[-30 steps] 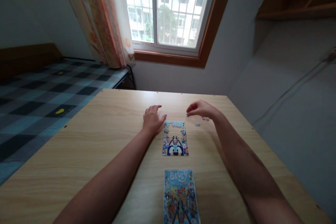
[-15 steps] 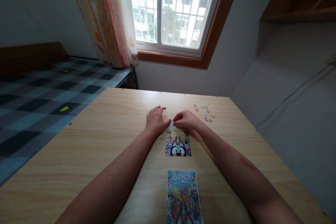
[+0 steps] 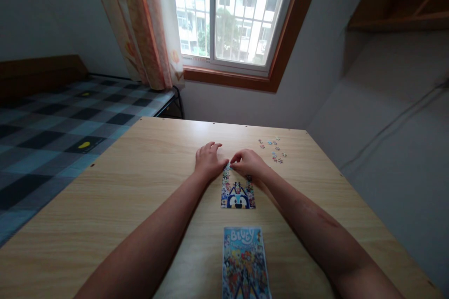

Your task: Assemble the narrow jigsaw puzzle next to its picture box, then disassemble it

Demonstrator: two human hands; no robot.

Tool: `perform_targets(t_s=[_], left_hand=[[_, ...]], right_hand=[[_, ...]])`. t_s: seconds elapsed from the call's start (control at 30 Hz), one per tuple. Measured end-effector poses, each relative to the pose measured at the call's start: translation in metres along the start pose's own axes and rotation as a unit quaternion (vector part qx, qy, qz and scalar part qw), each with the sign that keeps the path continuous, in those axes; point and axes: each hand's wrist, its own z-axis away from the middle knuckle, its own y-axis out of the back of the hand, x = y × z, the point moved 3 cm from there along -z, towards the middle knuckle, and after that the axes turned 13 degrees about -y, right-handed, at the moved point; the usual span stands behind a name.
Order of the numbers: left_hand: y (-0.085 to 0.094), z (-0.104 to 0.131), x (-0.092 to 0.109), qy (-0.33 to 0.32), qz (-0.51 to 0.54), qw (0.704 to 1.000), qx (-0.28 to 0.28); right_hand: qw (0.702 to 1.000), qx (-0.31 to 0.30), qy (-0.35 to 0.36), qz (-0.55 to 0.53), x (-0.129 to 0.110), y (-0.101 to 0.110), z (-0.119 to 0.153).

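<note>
Your left hand (image 3: pixel 207 161) rests on the bench (image 3: pixel 157 187), fingers spread wide, thumb by the puzzle (image 3: pixel 238 199), which lies flat beyond the picture box (image 3: pixel 244 261). Your right hand (image 3: pixel 249 161) has moved from near the loose pieces (image 3: pixel 277 148) to the puzzle's top edge, fingers pinched narrow, perhaps on a piece.

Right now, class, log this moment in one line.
left hand: spread by puzzle's top-left corner; right hand: fingers at top edge; puzzle: gap inside; loose pieces: right; printed picture: nearest
</note>
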Motion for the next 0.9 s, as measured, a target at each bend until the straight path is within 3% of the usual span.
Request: perform_targets(t_s=[0.3, 0.4, 0.47, 0.6, 0.73, 0.9], left_hand=[[0.001, 0.0, 0.0, -0.001, 0.0, 1.0, -0.002], [0.001, 0.0, 0.0, -0.005, 0.002, 1.0, 0.001], [0.001, -0.001, -0.001, -0.005, 0.003, 1.0, 0.004], [0.001, -0.002, -0.002, 0.007, 0.007, 1.0, 0.001], [-0.001, -0.003, -0.003, -0.004, -0.004, 1.0, -0.015], [-0.003, -0.002, -0.003, -0.023, -0.033, 0.999, -0.025]], right_hand=[[0.999, 0.004, -0.019, 0.039, -0.005, 0.003, 0.007], [1.0, 0.001, 0.002, 0.007, -0.003, 0.008, 0.004], [0.998, 0.024, 0.026, -0.052, 0.002, 0.024, 0.0], [0.976, 0.14, 0.012, -0.164, 0.026, 0.08, -0.002], [0.961, 0.15, -0.052, -0.226, 0.06, 0.127, 0.003], [0.957, 0.148, -0.091, -0.231, 0.101, 0.155, 0.009]])
